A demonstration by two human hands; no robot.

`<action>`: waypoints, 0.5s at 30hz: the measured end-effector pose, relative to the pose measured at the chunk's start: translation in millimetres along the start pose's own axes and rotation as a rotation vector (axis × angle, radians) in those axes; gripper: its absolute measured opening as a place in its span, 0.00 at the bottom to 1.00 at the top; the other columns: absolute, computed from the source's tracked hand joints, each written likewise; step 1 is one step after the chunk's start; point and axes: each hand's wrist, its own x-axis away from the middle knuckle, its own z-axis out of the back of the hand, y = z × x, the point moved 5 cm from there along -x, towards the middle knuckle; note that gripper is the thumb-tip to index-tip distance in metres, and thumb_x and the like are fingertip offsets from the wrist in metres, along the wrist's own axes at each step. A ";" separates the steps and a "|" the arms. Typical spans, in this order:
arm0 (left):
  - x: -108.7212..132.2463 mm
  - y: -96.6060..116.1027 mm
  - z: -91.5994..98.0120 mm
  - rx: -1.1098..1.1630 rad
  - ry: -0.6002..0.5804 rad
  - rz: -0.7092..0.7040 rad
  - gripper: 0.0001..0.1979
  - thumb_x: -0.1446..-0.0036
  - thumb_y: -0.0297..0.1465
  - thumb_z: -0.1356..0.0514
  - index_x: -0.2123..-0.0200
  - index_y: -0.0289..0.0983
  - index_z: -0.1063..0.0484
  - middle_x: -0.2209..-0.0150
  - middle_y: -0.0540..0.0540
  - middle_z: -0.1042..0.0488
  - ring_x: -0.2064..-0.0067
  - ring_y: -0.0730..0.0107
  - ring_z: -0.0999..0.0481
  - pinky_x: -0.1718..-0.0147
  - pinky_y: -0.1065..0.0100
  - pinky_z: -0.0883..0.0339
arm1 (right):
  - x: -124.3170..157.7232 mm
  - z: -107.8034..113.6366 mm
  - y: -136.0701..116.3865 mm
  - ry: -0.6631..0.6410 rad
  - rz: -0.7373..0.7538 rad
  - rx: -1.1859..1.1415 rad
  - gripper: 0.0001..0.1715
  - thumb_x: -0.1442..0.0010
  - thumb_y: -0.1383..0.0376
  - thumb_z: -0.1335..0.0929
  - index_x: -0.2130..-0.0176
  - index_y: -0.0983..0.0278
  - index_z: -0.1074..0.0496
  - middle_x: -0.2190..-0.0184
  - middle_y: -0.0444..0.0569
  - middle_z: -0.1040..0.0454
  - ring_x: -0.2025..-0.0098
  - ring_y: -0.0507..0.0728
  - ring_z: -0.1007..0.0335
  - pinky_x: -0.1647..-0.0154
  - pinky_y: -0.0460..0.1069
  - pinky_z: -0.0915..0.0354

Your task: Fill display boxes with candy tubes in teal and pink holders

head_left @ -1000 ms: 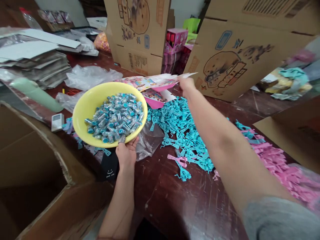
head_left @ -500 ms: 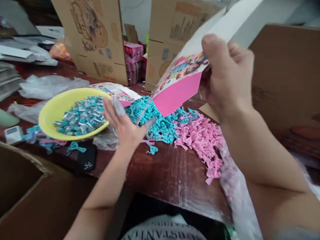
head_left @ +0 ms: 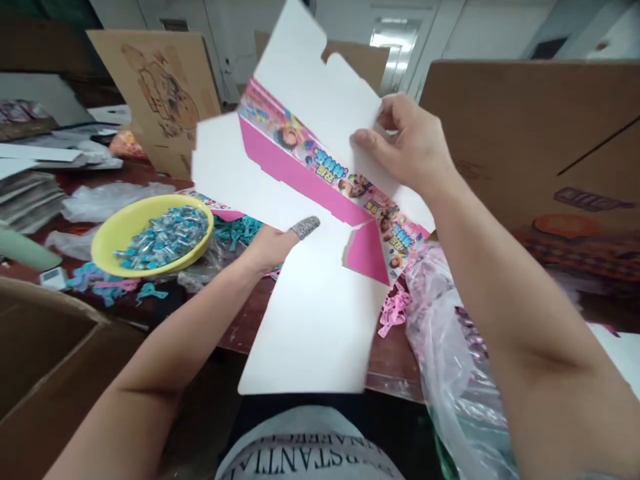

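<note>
A large white card box blank (head_left: 320,320) with pink flaps and printed cartoon panels is unfolded in front of me. My right hand (head_left: 407,143) pinches its upper right edge between thumb and fingers. At its left side, my left hand (head_left: 280,247) holds the card, with a grey-wrapped thumb on the white face and the other fingers hidden beneath. Behind the card, some teal plastic pieces (head_left: 235,230) and pink plastic pieces (head_left: 395,310) show on the table. Left of my left hand stands a yellow bowl (head_left: 107,230) of small clear tubes with blue caps.
An open cardboard box (head_left: 45,360) is at the lower left. Clear plastic bags (head_left: 445,340) hang at the table's right edge. Tall cartons (head_left: 500,167) stand behind. Stacked card (head_left: 30,200) and a green cylinder (head_left: 27,247) are at the far left.
The card has come down and opened out in front of me, covering most of the teal and pink pieces. My left hand now holds its left side. The view has shifted.
</note>
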 end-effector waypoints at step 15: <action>65.7 -144.8 45.6 -0.055 -0.090 0.413 0.19 0.60 0.40 0.18 0.72 0.34 0.16 0.67 0.37 0.15 0.63 0.51 0.15 0.56 0.52 0.17 | 113.4 -54.4 40.9 -0.370 0.015 -0.127 0.16 0.30 0.49 0.33 0.63 0.56 0.25 0.67 0.46 0.21 0.65 0.59 0.25 0.61 0.54 0.31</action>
